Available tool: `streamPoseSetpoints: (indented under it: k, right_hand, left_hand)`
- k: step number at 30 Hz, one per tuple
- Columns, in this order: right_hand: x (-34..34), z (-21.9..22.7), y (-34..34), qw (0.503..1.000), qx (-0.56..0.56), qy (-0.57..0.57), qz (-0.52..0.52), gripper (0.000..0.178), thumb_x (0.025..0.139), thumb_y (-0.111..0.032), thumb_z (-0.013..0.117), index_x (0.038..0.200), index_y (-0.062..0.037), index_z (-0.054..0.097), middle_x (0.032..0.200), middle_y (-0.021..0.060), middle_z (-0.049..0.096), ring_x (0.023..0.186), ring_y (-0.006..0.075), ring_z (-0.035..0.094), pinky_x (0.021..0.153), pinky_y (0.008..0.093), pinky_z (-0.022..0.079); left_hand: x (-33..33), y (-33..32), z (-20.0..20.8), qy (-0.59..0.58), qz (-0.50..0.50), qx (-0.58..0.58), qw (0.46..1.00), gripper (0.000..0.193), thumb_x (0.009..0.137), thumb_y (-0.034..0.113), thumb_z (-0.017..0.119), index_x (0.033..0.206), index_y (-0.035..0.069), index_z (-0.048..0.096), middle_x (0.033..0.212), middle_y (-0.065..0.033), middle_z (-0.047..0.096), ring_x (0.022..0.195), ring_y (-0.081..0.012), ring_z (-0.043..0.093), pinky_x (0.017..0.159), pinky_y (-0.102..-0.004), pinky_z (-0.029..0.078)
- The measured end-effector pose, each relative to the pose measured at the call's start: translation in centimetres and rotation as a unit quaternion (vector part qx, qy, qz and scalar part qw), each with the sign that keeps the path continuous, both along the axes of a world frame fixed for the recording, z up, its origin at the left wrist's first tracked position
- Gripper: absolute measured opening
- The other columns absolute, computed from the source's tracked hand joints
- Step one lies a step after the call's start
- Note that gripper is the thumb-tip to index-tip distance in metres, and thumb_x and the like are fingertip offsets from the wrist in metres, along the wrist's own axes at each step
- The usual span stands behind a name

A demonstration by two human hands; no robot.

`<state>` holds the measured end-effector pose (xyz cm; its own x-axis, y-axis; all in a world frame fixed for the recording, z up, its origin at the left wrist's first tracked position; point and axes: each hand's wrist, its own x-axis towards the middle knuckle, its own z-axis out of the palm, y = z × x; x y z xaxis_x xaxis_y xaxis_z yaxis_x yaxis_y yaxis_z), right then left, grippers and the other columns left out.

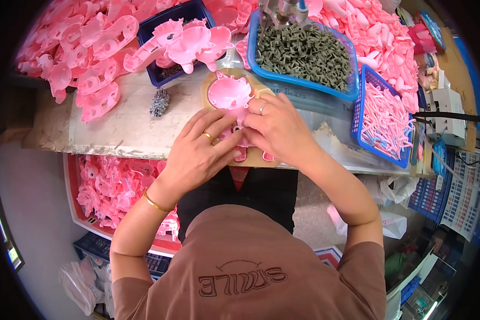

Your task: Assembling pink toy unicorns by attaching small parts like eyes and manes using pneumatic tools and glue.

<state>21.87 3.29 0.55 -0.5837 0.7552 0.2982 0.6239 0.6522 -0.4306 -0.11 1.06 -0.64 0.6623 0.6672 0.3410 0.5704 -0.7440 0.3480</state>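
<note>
On a tan board point(257, 88) at the table's near edge lies a pink plastic toy shell point(229, 92), its hollow side up. Its round upper part and two small feet show, while my fingers cover much of its middle. Bent over its left side is my left hand point(201, 143), with the fingertips pressed on the shell. From the other side my right hand point(280, 127) closes its thumb and fingers at the shell's middle, close to the left fingertips. A small part between them is mostly hidden, so I cannot tell its kind.
Beyond the board stand a blue bin of dark green plastic parts point(352, 88) and a navy tray point(156, 79) with pink shells point(189, 45) across it. At right is a blue basket point(360, 120) of pink sticks. Pink shells pile up behind; a red crate point(72, 186) holds more below left.
</note>
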Motion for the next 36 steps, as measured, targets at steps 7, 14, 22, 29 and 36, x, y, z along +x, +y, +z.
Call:
streamPoseSetpoints:
  k: [7, 14, 22, 29, 36]
  right_hand:
    - [0.0, 0.2, 0.6, 0.999, -0.002, -0.026, 0.020, 0.011, 0.075, -0.014, 0.074, 0.081, -0.0085, 0.067, 0.086, 0.0041, 0.056, 0.092, 0.0240, 0.056, 0.078, 0.0388, 0.041]
    - [2.4, 0.6, -1.3, 0.997, -0.015, -0.002, -0.081, 0.017, 0.075, -0.015, 0.076, 0.087, -0.0084, 0.067, 0.088, 0.0057, 0.058, 0.088, 0.0266, 0.059, 0.077, 0.0400, 0.047]
    - [2.8, 0.5, -2.5, 0.994, 0.023, -0.024, -0.108, 0.016, 0.075, -0.017, 0.078, 0.080, -0.0092, 0.064, 0.080, 0.0030, 0.056, 0.078, 0.0241, 0.058, 0.067, 0.0371, 0.047]
    - [3.1, 0.5, -2.2, 0.991, 0.044, -0.022, -0.123, 0.014, 0.076, -0.017, 0.077, 0.077, -0.0103, 0.065, 0.077, 0.0011, 0.055, 0.075, 0.0221, 0.057, 0.065, 0.0369, 0.043]
    - [2.4, 1.4, -1.8, 0.986, -0.036, -0.083, -0.139, 0.011, 0.080, -0.020, 0.074, 0.079, -0.0104, 0.068, 0.076, 0.0039, 0.062, 0.075, 0.0244, 0.062, 0.064, 0.0395, 0.042]
  left_hand:
    - [1.2, -0.6, -0.4, -0.005, 0.047, -0.002, 0.999, 0.032, 0.080, 0.021, 0.076, 0.109, 0.011, 0.068, 0.131, -0.0080, 0.058, 0.124, -0.0315, 0.051, 0.106, -0.0475, 0.043]
    - [1.2, -0.8, -0.4, -0.008, 0.048, -0.012, 0.999, 0.030, 0.080, 0.020, 0.075, 0.108, 0.010, 0.068, 0.129, -0.0083, 0.059, 0.125, -0.0324, 0.050, 0.108, -0.0492, 0.040]
    - [1.3, -1.0, -0.7, -0.010, 0.055, 0.003, 0.998, 0.030, 0.083, 0.023, 0.074, 0.109, 0.011, 0.066, 0.124, -0.0093, 0.059, 0.125, -0.0310, 0.050, 0.111, -0.0504, 0.038]
    - [1.6, -0.8, -0.6, -0.017, 0.058, -0.004, 0.998, 0.030, 0.083, 0.021, 0.074, 0.110, 0.011, 0.066, 0.124, -0.0094, 0.058, 0.124, -0.0314, 0.050, 0.110, -0.0511, 0.038]
    - [1.2, -0.7, -0.4, -0.009, 0.067, 0.004, 0.998, 0.032, 0.082, 0.021, 0.074, 0.111, 0.010, 0.065, 0.124, -0.0104, 0.058, 0.124, -0.0318, 0.050, 0.110, -0.0513, 0.038]
